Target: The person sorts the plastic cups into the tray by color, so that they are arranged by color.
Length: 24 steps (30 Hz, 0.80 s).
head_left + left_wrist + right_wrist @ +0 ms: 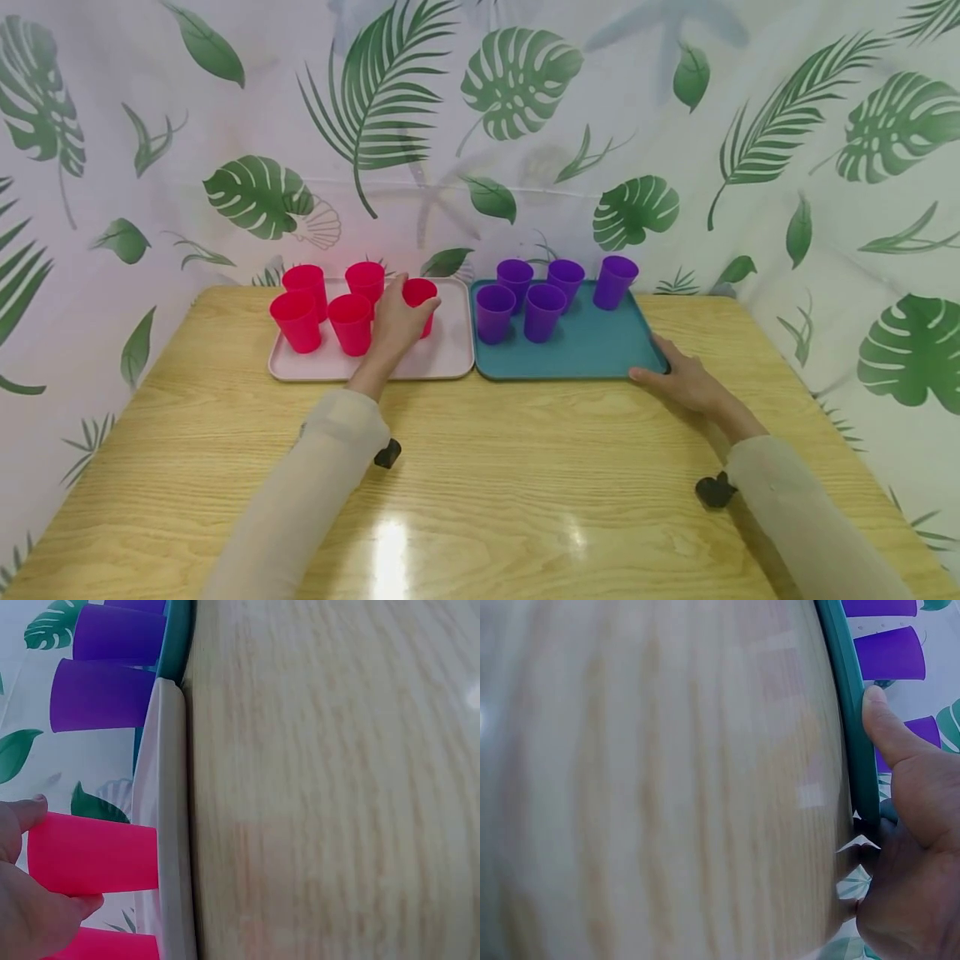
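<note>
My left hand (395, 323) is around the rightmost red cup (427, 323), which stands upright on a pale pink tray (450, 364). In the left wrist view the thumb and a finger lie on opposite sides of that cup (94, 855). Several other red cups (351, 329) stand to the left on the same tray. At the front right corner of a teal tray (585, 354), my right hand (692, 383) grips the edge. Its thumb (889, 724) lies along the front rim in the right wrist view. Several purple cups (543, 315) stand upright on the teal tray.
Both trays sit side by side, nearly touching, at the back of a wooden table (540, 475). Behind them hangs a white cloth with green leaf prints (525, 83). One purple cup (615, 285) stands apart at the teal tray's back right.
</note>
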Available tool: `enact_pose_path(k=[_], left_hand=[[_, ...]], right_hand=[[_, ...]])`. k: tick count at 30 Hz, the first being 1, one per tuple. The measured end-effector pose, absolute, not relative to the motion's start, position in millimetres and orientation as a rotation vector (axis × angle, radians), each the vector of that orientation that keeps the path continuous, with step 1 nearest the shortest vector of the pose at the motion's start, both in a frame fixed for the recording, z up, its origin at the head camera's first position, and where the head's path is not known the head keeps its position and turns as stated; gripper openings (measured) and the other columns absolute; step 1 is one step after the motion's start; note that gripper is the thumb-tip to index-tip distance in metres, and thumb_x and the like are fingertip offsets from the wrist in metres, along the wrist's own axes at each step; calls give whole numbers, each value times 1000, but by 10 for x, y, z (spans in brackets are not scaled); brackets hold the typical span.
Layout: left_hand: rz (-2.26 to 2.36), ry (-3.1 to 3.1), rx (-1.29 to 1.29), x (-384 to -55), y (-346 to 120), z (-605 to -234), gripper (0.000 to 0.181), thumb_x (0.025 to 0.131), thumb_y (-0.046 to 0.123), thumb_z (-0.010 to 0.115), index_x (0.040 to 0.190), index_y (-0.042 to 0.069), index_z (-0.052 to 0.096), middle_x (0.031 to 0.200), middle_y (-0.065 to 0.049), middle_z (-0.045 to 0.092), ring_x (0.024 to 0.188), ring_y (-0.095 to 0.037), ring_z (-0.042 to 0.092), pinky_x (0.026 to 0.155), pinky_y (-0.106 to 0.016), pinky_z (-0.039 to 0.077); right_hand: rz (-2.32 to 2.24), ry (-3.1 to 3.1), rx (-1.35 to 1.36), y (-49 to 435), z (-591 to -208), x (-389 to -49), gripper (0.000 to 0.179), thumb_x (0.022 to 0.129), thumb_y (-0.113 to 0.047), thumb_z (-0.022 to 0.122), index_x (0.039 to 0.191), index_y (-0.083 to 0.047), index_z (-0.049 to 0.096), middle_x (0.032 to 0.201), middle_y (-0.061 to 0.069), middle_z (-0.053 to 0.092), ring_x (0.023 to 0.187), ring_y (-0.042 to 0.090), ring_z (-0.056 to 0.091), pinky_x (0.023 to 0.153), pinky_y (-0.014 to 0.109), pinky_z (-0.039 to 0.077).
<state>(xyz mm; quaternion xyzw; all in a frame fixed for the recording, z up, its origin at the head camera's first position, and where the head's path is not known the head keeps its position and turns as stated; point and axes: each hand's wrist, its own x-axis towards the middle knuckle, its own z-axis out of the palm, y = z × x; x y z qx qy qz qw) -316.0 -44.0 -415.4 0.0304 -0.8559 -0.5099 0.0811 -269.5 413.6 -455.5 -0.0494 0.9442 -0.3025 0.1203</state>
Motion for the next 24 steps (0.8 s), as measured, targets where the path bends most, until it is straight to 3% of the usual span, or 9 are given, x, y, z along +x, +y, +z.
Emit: enact_pose_path(k=[10,17,24], left_hand=[[-1498,-2540,90,-3188,-482,-4218,77,96,28,73,159,4,35,154,-18,45,138,-36,44,107,-51,50],[-1450,-2576,87,-3154,-520,-4202,85,95,30,74,162,4,27,163,-17,35,147,-37,35,116,-54,38],[-1374,-2526,36,-3149,-512,-4153,84,96,33,71,162,6,27,165,-15,32,150,-35,32,118,-55,36]], right_hand=[[-886,2754,-157,4116,-4565,-2707,107,100,-59,58,164,-3,-5,166,35,-2,148,63,-4,114,78,5],[-884,2749,-173,4071,-4564,-2760,106,100,-60,58,164,-3,-5,166,35,-1,148,62,-4,115,78,5],[-882,2728,-155,4069,-4548,-2788,108,99,-62,58,165,-7,-6,166,36,-1,148,63,-2,114,78,7]])
